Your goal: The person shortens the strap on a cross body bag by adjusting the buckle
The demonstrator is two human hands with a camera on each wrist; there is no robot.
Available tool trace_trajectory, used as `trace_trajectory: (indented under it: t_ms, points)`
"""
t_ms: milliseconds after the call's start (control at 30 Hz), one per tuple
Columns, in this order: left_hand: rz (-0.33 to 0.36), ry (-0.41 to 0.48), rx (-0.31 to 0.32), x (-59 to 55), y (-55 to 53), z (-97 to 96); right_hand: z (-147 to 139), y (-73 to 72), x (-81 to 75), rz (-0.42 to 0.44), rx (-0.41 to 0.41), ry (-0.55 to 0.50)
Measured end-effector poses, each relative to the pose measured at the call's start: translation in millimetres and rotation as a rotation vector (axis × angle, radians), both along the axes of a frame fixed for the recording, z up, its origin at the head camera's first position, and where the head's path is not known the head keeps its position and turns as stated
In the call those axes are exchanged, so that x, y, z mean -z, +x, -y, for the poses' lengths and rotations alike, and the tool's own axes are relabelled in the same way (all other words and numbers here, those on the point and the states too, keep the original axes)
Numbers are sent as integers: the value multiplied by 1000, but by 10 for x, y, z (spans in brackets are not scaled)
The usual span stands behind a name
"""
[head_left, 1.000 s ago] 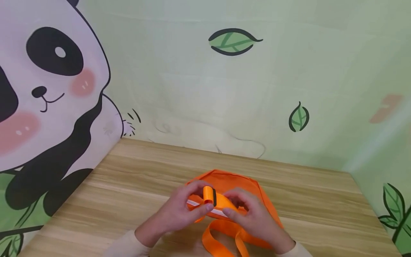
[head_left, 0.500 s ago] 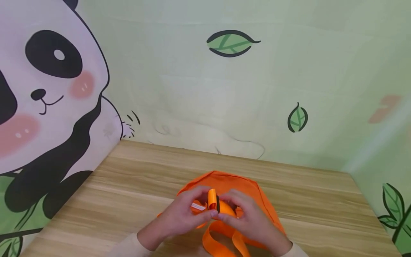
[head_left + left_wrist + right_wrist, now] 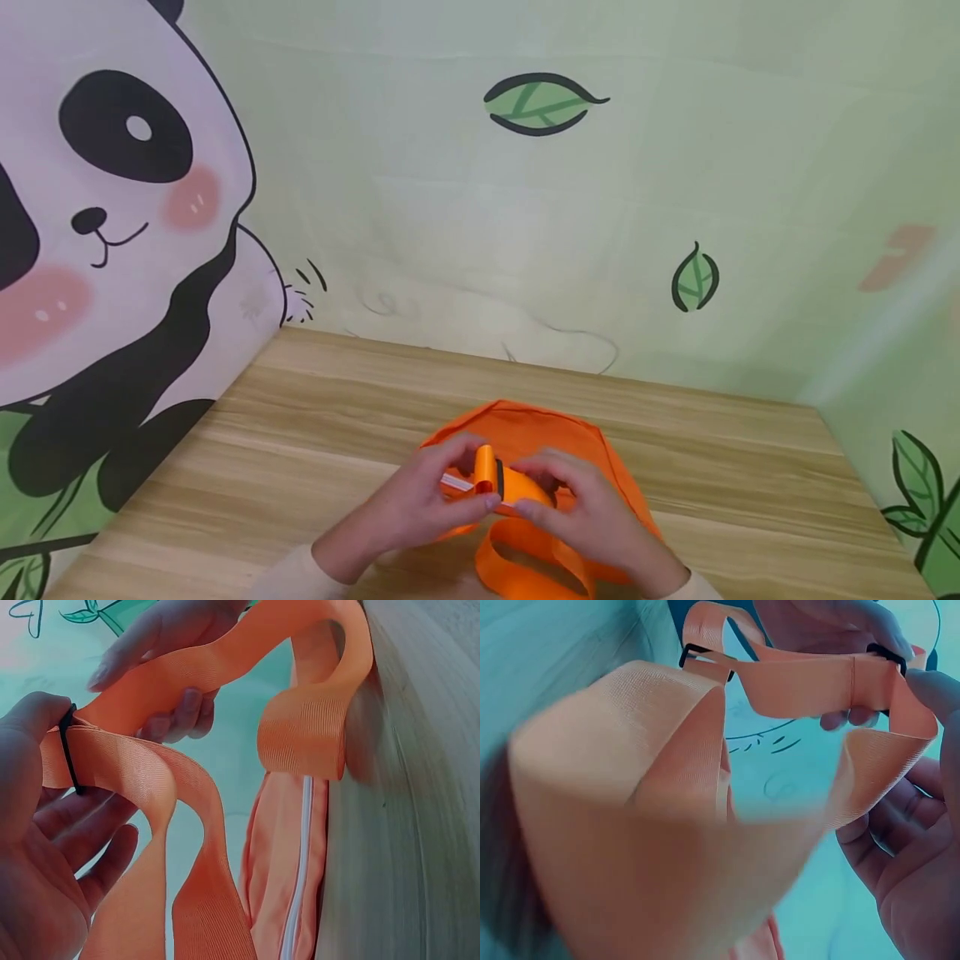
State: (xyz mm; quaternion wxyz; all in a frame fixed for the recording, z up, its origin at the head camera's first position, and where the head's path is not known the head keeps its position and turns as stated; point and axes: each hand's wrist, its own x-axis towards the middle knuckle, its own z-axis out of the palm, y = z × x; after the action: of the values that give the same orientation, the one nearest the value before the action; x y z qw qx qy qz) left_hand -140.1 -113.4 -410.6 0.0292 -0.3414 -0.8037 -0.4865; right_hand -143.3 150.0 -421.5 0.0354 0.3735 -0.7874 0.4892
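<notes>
An orange fabric bag (image 3: 551, 427) with a white zipper (image 3: 301, 859) lies on the table, partly hidden behind both hands. My left hand (image 3: 405, 504) pinches the orange webbing strap (image 3: 184, 671) at a black slider buckle (image 3: 69, 750), the thumb at the buckle's edge. A short loop of strap stands out from the buckle on the left. My right hand (image 3: 588, 504) holds the strap just right of the buckle between thumb and fingers. In the right wrist view, a second black buckle (image 3: 694, 658) sits farther along the strap.
A loose strap loop (image 3: 498, 567) hangs down in front of the bag toward the near side. The wood-grain table (image 3: 337, 400) meets a printed backdrop (image 3: 420, 208) with a panda (image 3: 127, 242) at the left and leaves.
My right hand closed in on the buckle, then drew slightly back right. My left hand shifted a little right, then left again with the buckle. The hanging strap loop has changed shape.
</notes>
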Motion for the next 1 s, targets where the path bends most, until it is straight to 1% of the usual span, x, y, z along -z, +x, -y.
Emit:
trace_trajectory:
  t_ms: [167, 367, 467, 567, 733, 800, 900, 967, 1000]
  points:
    - [-9, -2, -11, -7, 5, 17, -54, 6, 21, 4, -29, 5]
    - [-14, 25, 18, 26, -12, -4, -75, 29, 36, 25, -21, 10]
    - [-9, 38, 30, 45, -21, -19, -70, 29, 53, -11, -8, 5]
    - [4, 37, 39, 53, -24, -30, -61, 30, 65, -30, 7, -4]
    - [35, 26, 47, 40, -14, -45, -42, 29, 63, -38, -25, -33]
    - [61, 30, 51, 37, -5, -50, -32, 25, 62, -62, -40, -43]
    - [112, 31, 55, 36, 4, -56, -14, 20, 65, -106, -39, -45]
    - [128, 20, 58, 34, 6, -58, -1, 21, 67, -133, -28, -34]
    - [125, 11, 58, 31, 6, -59, 6, 23, 68, -141, -18, -28]
